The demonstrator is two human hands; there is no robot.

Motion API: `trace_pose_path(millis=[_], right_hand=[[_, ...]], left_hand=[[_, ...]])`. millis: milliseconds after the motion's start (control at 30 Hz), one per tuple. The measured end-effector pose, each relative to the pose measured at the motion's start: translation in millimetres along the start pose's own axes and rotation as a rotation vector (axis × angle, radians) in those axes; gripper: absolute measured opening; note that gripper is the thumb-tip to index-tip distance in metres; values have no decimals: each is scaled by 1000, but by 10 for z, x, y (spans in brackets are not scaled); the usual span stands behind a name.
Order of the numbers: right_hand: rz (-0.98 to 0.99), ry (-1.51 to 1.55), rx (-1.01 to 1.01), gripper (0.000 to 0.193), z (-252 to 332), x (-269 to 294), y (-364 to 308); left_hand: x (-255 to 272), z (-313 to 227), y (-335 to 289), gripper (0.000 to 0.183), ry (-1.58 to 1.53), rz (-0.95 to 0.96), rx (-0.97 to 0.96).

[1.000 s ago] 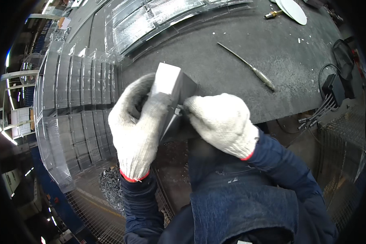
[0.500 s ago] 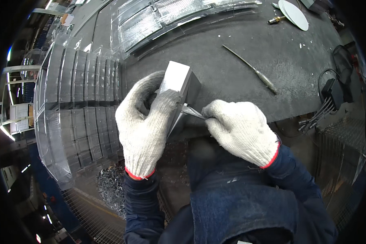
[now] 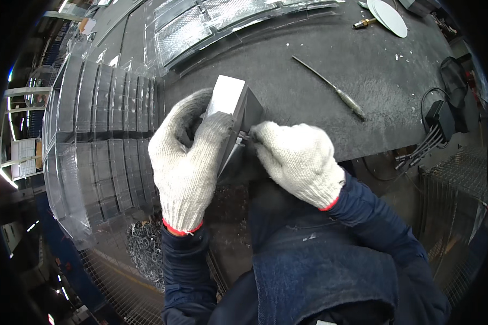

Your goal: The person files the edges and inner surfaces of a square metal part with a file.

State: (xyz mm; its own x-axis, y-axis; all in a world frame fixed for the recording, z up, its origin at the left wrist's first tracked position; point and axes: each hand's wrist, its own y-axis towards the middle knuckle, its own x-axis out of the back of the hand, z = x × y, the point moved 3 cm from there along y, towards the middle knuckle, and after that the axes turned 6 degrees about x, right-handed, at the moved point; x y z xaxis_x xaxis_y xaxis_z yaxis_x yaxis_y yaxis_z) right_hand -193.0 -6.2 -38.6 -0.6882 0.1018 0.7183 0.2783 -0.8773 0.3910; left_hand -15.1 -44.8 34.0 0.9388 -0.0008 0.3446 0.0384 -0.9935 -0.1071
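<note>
Clear trays [image 3: 106, 108] obstruct passage left of the left hand [image 3: 181, 162]; a grey box [image 3: 230, 89] occupies the gap between hands. Beyond the right hand [image 3: 299, 162], open worktop [image 3: 293, 92] leaves room up to a thin-shafted tool [image 3: 348, 103].

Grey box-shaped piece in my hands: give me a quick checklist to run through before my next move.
1. Piece gripped by left hand: ok, thumb on the near side.
2. Right hand beside the piece: ok, fingertips at its right side.
3. What the right fingertips pinch: cannot tell, too small and partly hidden.
4. White knitted gloves worn: ok, on both hands.
5. Slim-shafted hand tool apart from the hands: ok, lying on the bench.
6. Bench free of scraps: not ok, small white bits lie there.
</note>
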Motion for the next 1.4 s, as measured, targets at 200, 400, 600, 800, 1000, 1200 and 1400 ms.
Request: trace_pose_path(millis=[200,400,600,800,1000,1200,1400], right_hand=[[91,144,-7,23,-58,211,-78],[36,-2,-10,24,-25,-66,-17],[71,48,-68,15,24,285,8],[-72,127,-33,15,-11,245,-19],[-182,342,-18,15,-85,177,-44],[-160,216,35,16,-62,-75,68],[-15,395,71,20,-177,109,-61]], left_hand=[[28,-1,-36,47,41,1,-4],[-4,-34,-5,45,67,-21,-48],[14,6,-32,44,-2,-32,-7],[26,34,7,44,63,-60,-69],[-19,-5,-6,47,95,-50,-55],[-63,-56,-23,55,100,-19,-40],[-25,-35,-61,58,199,25,-69]])
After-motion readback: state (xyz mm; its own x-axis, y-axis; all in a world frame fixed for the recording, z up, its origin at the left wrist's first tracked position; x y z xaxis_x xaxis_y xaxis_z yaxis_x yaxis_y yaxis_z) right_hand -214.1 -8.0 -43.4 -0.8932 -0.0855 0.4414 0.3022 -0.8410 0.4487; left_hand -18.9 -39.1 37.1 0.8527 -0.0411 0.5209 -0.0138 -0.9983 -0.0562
